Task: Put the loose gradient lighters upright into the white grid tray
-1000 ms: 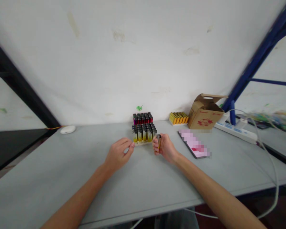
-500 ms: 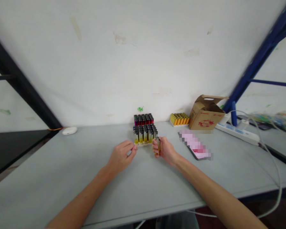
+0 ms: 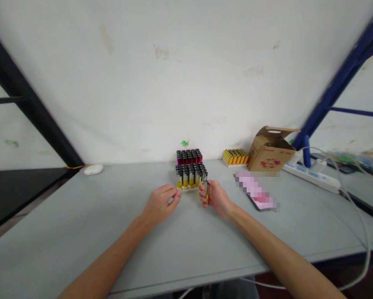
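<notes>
My right hand (image 3: pixel 216 198) is wrapped round a small dark-and-yellow cylinder (image 3: pixel 207 192), perhaps a battery or lighter, held upright. Just behind it stands a light tray (image 3: pixel 190 189) full of black-topped, yellow-based cylinders (image 3: pixel 191 178). The closed fingertips of my left hand (image 3: pixel 163 202) are at the tray's front left corner; whether they pinch anything is too small to tell. Behind that tray, against the wall, is a block of red and purple cylinders with dark tops (image 3: pixel 189 157). Further right, yellow cylinders (image 3: pixel 235 156) fill another light tray.
An open cardboard box (image 3: pixel 269 155) stands at the back right. In front of it lies a phone with a pink screen (image 3: pixel 257 193). A white power strip (image 3: pixel 312 176) and a looping white cable (image 3: pixel 357 207) are on the right. A white case (image 3: pixel 93 169) sits at the back left.
The whole view has shifted slightly. Both hands keep nearly the same place and grip by the front tray.
</notes>
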`<state>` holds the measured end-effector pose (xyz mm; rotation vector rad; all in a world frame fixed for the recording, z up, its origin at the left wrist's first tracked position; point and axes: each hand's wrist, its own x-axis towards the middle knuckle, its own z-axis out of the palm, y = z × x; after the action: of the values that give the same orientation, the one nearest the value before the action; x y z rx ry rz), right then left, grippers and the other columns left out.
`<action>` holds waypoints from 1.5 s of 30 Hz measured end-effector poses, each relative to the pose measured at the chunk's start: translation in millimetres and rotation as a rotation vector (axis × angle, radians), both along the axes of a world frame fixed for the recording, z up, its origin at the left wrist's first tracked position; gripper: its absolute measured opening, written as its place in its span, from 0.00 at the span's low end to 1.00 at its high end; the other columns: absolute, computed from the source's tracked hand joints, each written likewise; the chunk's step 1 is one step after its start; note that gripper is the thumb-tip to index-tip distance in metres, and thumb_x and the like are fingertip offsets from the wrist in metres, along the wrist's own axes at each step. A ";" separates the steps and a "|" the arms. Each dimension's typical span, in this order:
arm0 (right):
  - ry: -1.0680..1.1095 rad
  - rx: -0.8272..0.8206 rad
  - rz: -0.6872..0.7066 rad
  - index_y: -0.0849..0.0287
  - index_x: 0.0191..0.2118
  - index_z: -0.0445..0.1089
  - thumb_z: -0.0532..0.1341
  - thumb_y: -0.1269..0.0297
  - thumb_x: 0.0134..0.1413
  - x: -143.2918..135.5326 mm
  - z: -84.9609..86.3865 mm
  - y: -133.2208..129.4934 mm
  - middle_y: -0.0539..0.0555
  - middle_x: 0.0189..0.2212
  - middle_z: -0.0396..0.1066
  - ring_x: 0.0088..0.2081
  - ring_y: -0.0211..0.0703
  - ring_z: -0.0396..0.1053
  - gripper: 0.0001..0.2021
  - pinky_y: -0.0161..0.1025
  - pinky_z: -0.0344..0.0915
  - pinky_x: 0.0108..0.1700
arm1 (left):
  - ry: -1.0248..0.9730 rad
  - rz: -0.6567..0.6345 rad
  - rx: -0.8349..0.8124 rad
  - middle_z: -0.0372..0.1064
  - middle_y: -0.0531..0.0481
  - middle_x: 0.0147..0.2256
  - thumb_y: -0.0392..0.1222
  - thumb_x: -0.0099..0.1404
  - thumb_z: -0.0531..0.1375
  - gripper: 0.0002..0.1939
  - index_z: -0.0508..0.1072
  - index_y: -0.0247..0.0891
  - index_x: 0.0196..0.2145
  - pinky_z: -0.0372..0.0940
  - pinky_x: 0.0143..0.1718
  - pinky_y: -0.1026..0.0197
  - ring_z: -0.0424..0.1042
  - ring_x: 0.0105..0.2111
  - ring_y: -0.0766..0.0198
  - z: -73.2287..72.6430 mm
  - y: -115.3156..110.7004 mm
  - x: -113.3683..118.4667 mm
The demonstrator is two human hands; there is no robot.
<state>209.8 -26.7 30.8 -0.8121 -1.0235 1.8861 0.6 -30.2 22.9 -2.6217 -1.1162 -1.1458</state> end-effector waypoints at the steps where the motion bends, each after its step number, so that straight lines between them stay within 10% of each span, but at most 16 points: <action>1: 0.012 0.008 -0.001 0.56 0.26 0.55 0.49 0.53 0.51 0.6 1.2 -0.5 0.44 0.19 0.50 0.18 0.33 0.47 0.12 0.31 0.48 0.20 | 0.007 0.000 -0.001 0.70 0.49 0.25 0.39 0.69 0.49 0.17 0.71 0.38 0.26 0.65 0.32 0.64 0.69 0.27 0.66 -0.3 0.3 -0.2; 9: 0.035 0.213 -0.128 0.55 0.37 0.61 0.56 0.47 0.48 7.6 7.1 -4.1 0.48 0.27 0.60 0.24 0.38 0.60 0.17 0.33 0.60 0.19 | 0.015 0.034 -0.028 0.69 0.50 0.25 0.40 0.69 0.49 0.17 0.71 0.38 0.25 0.65 0.32 0.64 0.69 0.27 0.66 -1.6 2.8 -3.9; 19: -0.380 0.863 -0.409 0.55 0.38 0.73 0.59 0.56 0.57 12.0 14.4 -4.5 0.54 0.37 0.70 0.41 0.45 0.66 0.10 0.43 0.62 0.48 | -0.004 0.161 -0.022 0.70 0.50 0.26 0.41 0.68 0.51 0.15 0.70 0.38 0.25 0.63 0.35 0.59 0.69 0.29 0.62 -4.8 12.7 -9.6; 23: -0.599 1.120 -0.456 0.54 0.40 0.74 0.62 0.63 0.55 9.9 10.1 4.0 0.55 0.38 0.73 0.43 0.47 0.68 0.07 0.47 0.61 0.50 | 0.040 0.267 -0.110 0.73 0.47 0.33 0.44 0.65 0.56 0.09 0.72 0.37 0.36 0.63 0.41 0.55 0.71 0.35 0.58 -10.4 17.6 -11.6; 27: -0.811 1.307 -0.460 0.55 0.43 0.73 0.61 0.65 0.56 7.1 4.0 14.3 0.57 0.41 0.74 0.48 0.49 0.67 0.09 0.49 0.62 0.51 | 0.087 0.393 -0.167 0.71 0.42 0.44 0.50 0.62 0.60 0.23 0.66 0.35 0.51 0.61 0.48 0.51 0.70 0.44 0.54 -16.6 20.1 -12.1; 45: -1.338 1.471 -0.501 0.56 0.56 0.67 0.54 0.68 0.61 9.3 -9.6 32.5 0.63 0.60 0.56 0.60 0.55 0.54 0.19 0.54 0.57 0.59 | 0.132 0.453 -0.268 0.66 0.41 0.49 0.47 0.62 0.60 0.23 0.65 0.36 0.53 0.59 0.52 0.50 0.66 0.50 0.50 -19.3 22.9 -12.1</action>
<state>219.1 5.8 21.3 -1.0881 -2.1656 -0.3295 -11.4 -7.3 3.5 -2.3759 -1.8136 -0.7642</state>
